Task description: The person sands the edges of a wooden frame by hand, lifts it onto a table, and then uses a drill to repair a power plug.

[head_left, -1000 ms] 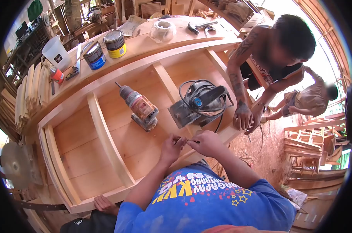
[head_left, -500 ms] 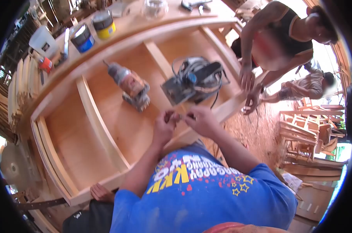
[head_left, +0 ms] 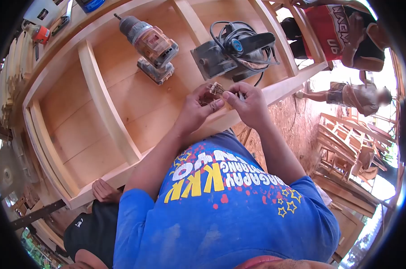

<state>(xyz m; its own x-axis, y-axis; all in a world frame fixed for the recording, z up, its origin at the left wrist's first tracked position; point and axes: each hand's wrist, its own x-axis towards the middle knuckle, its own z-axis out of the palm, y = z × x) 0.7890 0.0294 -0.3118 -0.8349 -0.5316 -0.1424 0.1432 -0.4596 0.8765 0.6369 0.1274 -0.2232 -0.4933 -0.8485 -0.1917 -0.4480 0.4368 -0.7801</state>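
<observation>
My left hand (head_left: pixel 197 110) is closed around several small, thin pieces (head_left: pixel 217 88) that look like screws, though their exact kind is hard to make out. With thumb and fingers pinched together, my right hand (head_left: pixel 250 104) meets the left at these pieces; a bit of metal shows by its fingers. Both hands are over the near rail of a wooden frame (head_left: pixel 95 101). Beyond them, inside the frame, a cordless drill (head_left: pixel 153 42) lies on its side. A dusty electric planer (head_left: pixel 232 54) with its cable coiled on top rests just past my hands.
Another person's hand (head_left: pixel 106 191) rests on the frame's near left corner. A person in a red and black top (head_left: pixel 330 33) stands at the far right, another (head_left: pixel 360 98) farther off. Stacked chair parts (head_left: pixel 351 148) lie at right. A red-labelled container (head_left: pixel 41 34) stands upper left.
My view has tipped, so the frame and tools sit higher. My hands are still together, with the small pieces now clearer. The person at right has straightened, hands off the frame's corner.
</observation>
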